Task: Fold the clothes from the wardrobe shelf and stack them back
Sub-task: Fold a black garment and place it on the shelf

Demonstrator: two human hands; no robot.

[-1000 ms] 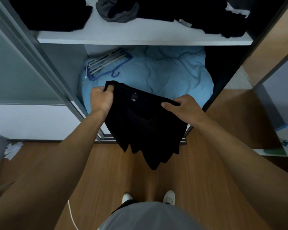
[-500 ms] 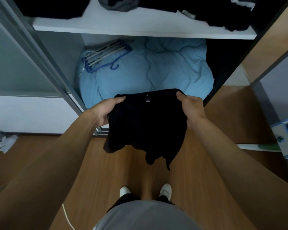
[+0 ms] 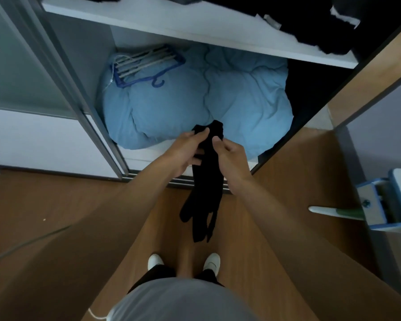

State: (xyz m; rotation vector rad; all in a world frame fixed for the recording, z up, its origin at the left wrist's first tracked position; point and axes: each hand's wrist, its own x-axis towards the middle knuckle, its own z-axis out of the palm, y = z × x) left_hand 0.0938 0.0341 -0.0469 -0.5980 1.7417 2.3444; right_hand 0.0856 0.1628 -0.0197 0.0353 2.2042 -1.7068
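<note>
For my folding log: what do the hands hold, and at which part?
A black garment. The left hand and the right hand both grip its upper end, side by side; the rest hangs down.

White shelf [image 3: 183,19] — dark clothes [image 3: 315,22] heaped at right.

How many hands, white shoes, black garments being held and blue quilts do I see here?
Hands: 2 (left hand, right hand)
White shoes: 2 (left shoe, right shoe)
Held black garment: 1
Light blue quilt: 1
Total: 6
</note>
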